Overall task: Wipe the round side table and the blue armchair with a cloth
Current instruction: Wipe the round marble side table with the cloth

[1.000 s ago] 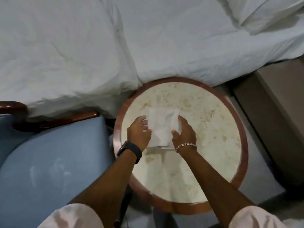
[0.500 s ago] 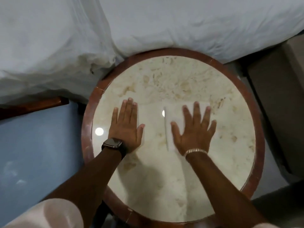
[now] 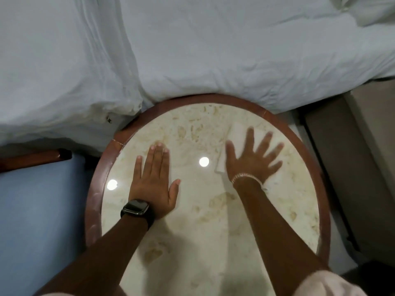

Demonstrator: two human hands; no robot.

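The round side table (image 3: 192, 242) has a cream marble top and a brown wooden rim. My right hand (image 3: 254, 159) lies flat with spread fingers on a folded white cloth (image 3: 236, 133), pressing it to the right half of the tabletop; the hand is motion-blurred. My left hand (image 3: 154, 180), wearing a dark watch, rests flat and empty on the left half of the top. The blue armchair (image 3: 38, 221) with a dark wooden arm (image 3: 34, 159) stands at the left of the table.
A bed with white crumpled bedding (image 3: 192, 50) fills the far side and touches the table's rim. A beige upholstered piece (image 3: 363, 157) stands to the right, with a strip of pale floor between it and the table.
My right hand has slid the cloth to the right and farther across the tabletop. My left hand stays flat on the table's left half. The view has moved closer over the table.
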